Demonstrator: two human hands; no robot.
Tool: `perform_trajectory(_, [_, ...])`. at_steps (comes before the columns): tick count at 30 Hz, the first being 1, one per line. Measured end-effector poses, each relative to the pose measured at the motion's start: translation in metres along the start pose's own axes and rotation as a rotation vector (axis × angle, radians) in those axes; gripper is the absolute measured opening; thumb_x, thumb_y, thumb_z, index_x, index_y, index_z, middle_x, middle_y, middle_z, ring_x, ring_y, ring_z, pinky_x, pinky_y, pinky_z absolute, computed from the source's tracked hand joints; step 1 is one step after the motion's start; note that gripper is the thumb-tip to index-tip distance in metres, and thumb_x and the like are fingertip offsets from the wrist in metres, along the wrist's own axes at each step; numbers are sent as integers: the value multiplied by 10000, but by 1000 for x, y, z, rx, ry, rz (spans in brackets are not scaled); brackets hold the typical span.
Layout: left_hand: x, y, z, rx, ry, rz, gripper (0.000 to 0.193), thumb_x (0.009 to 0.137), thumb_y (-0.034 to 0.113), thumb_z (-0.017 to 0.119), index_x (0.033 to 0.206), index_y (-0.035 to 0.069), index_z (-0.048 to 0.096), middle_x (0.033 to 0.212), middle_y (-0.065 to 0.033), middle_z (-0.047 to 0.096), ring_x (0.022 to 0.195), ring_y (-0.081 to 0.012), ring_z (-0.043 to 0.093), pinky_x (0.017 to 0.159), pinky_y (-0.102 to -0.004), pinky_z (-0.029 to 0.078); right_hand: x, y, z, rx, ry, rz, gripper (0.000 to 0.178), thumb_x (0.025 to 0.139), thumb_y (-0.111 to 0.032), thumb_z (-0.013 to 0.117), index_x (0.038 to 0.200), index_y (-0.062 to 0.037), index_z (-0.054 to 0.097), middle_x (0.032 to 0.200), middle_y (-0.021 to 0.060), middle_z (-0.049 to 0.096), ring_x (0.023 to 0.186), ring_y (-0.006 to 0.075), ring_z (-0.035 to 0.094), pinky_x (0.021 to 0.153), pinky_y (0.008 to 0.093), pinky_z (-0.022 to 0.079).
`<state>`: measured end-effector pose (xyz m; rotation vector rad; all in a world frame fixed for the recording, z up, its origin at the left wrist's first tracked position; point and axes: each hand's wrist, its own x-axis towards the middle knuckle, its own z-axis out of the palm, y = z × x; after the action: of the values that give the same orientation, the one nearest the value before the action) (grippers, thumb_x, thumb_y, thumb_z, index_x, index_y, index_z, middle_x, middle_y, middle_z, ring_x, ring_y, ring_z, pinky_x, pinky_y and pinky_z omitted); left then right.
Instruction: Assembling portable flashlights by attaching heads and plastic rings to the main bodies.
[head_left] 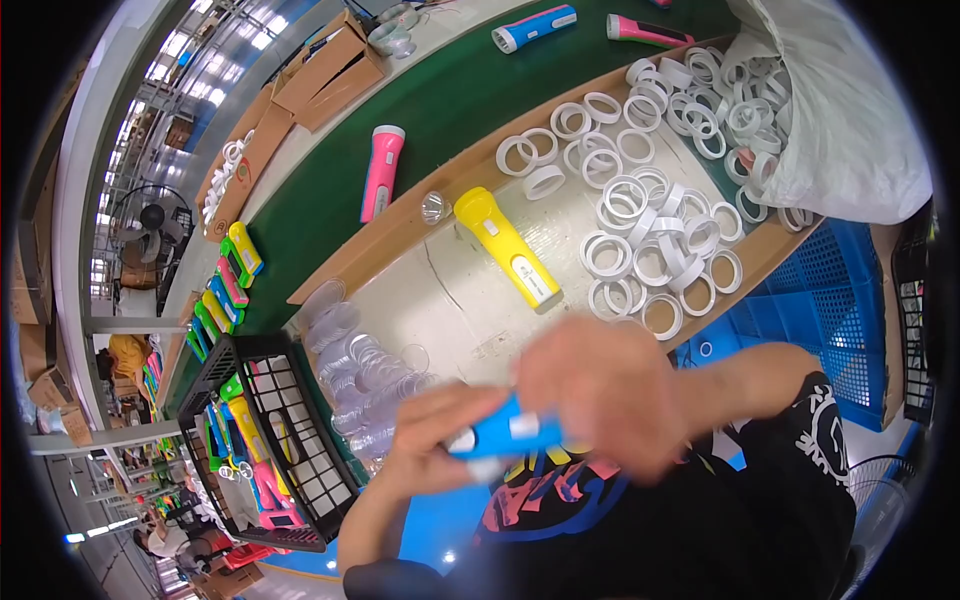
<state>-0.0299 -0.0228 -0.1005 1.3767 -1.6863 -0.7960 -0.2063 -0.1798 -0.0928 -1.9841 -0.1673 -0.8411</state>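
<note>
Hands and flashlight above the near side of a parts tray, seen from the wearer's head. The left hand (pixel 425 440) curls its fingers around the left end of a blue flashlight (pixel 525 428), the hand nearer that end; the right hand (pixel 610 395), blurred, covers the opposite end, and whether its fingers pinch, press or merely rest there cannot be told. The blue flashlight lies between the two hands, its long axis running roughly crosswise from one to the other, so that the right hand itself hides the far end. Just beyond, in the tray (pixel 400 310), a yellow flashlight (pixel 505 245) lies aslant, head away and to the left, tail toward the right hand, which is the nearer. Clear discs (pixel 360 370) crowd the tray's left end, near the left hand; white rings (pixel 672 225) are heaped at its right, below a white bag (pixel 850 130). A small clear cup (pixel 435 208) sits beside the yellow head. Past the tray's cardboard wall, a pink flashlight (pixel 382 172) lies on a green belt (pixel 450 115); a black crate (pixel 240 352) of flashlights stands at left.
</note>
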Motion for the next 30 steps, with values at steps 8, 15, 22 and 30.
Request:
perform_trajectory(8, [19, 17, 5, 1051, 36, -24, 674, 557, 81, 748, 1205, 151, 576, 1037, -96, 587, 698, -222, 551, 573, -328, 474, -3, 87, 24, 449, 147, 896, 337, 907, -303, 423, 954, -34, 619, 911, 128, 625, 817, 233, 617, 746, 318, 497])
perform_trajectory(15, [-6, -12, 5, 125, 236, -329, 678, 577, 73, 746, 1226, 86, 551, 962, -106, 627, 768, -257, 599, 692, -343, 500, -8, 85, 37, 188, 239, 344, 445, 955, -402, 341, 1084, -39, 565, 1044, 100, 601, 992, 218, 576, 942, 340, 403])
perform_trajectory(22, [24, -29, 28, 954, 169, -122, 673, 525, 95, 740, 1176, 165, 584, 959, -68, 585, 650, -219, 547, 582, -333, 479, -10, 119, 34, 676, 334, 1159, 366, 907, -373, 408, 885, -71, 615, 850, 76, 626, 780, 132, 579, 698, 255, 437])
perform_trajectory(30, [-11, -29, 21, -1020, 153, -629, 661, 773, 189, 665, 1338, 3, 377, 1047, -214, 600, 783, -188, 610, 656, -289, 501, -7, 73, 0, 427, -1, 544, 491, 951, -411, 343, 1254, -50, 481, 1297, 115, 466, 1201, 221, 432, 988, 353, 342])
